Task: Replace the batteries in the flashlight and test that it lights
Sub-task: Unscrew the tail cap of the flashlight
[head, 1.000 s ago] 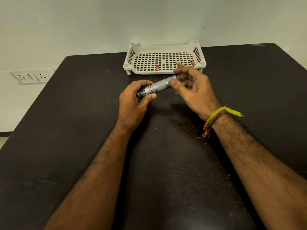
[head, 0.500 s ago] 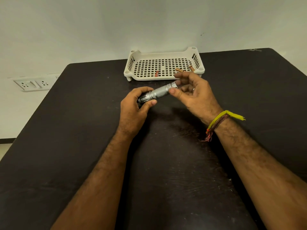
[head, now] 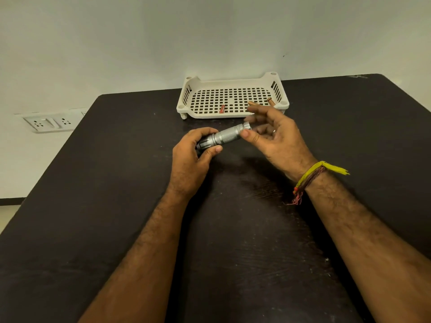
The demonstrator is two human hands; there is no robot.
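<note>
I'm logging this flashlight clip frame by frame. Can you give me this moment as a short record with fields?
surface: dark table
flashlight: silver, held above the table, tilted, head end toward the left
left hand: wrapped around the head end
right hand: thumb on the tail end, fingers spread loosely, blurred
tray: white perforated, at the far table edge
in tray: red battery; two copper-coloured batteries near the right corner
light: lens faces away, cannot tell if lit
wall: socket plate on the left
</note>
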